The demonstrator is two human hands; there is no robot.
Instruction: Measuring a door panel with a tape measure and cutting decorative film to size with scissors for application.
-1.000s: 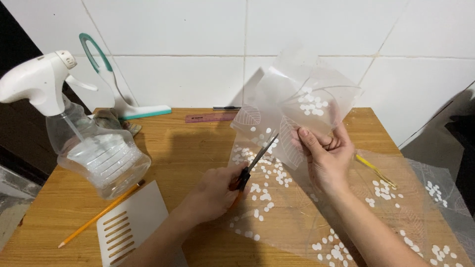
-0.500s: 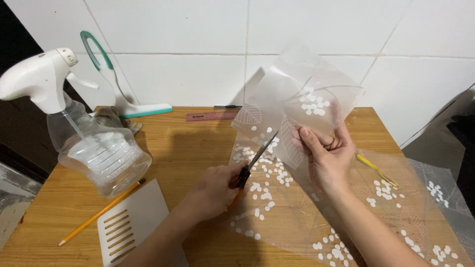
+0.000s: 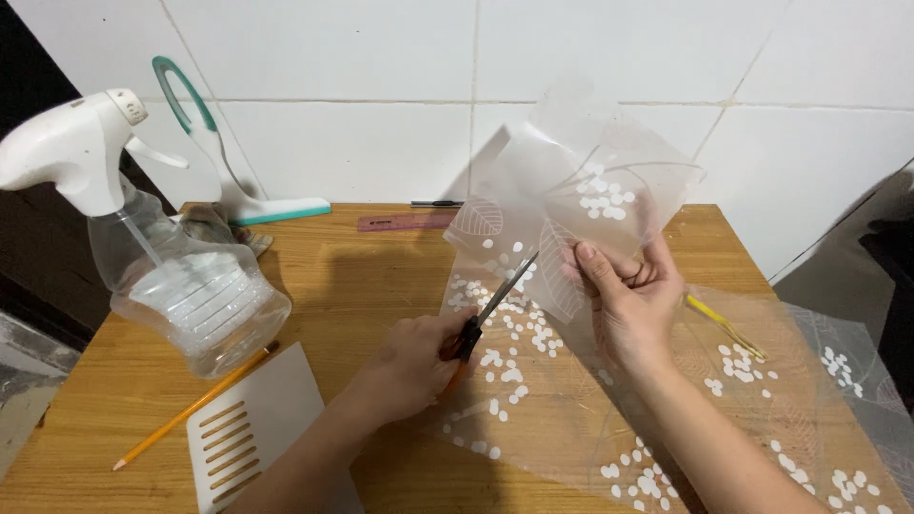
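Clear film, pinched by the right hand, could sag and skew the cut; left hand clenched scissors.

The handles of the black-bladed scissors are buried in the left hand. The clear plastic film with white dots runs off the bottom and right edges (its full outline unseen), veiling a yellow stick-like object.
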